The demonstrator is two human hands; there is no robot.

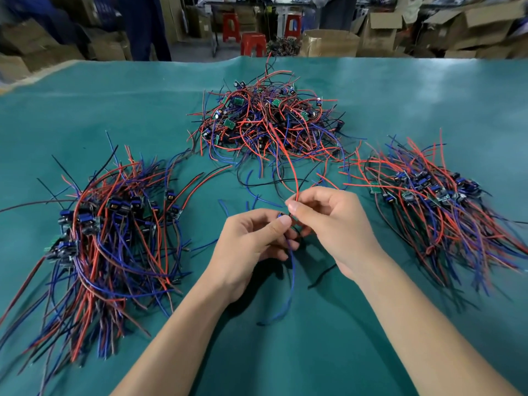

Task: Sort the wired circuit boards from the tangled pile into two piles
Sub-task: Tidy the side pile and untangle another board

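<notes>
Progress: judged roughly past the halfway mark; two sorted piles are built, one source heap remains.
Tangled pile (268,124): sits at the far centre of the table, well apart from both hands; red, blue and black leads knotted at random, small green boards showing through.
Left pile (114,232): large; boards bunched at its upper end, leads combed roughly parallel toward the near edge.
Right pile (437,201): somewhat smaller; boards clustered along its upper middle, leads fanned out to the lower right.
Board in hand (281,215): held between the two hands, above the mat at near centre; mostly hidden by fingers, only a dark blue corner shows.
Left hand (251,241): fingers curled, thumb and forefinger pinching the board; a blue lead (291,281) hangs below it in a loose curve.
Right hand (328,221): fingers curled, fingertips pinching a red lead (285,155) that arcs up and back toward the tangled pile.
Remaining work: this unit is not yet freed or placed; which pile it belongs to cannot be told. The source heap holds many more.
Materials: leads are thin, flexible, smooth insulated wire; boards small, rigid, rectangular, carrying blocky dark blue components.
Surface: green mat (400,352), matte with faint sheen.
Risk: judged that the trailing red lead may drag neighbours out of the heap.
</notes>
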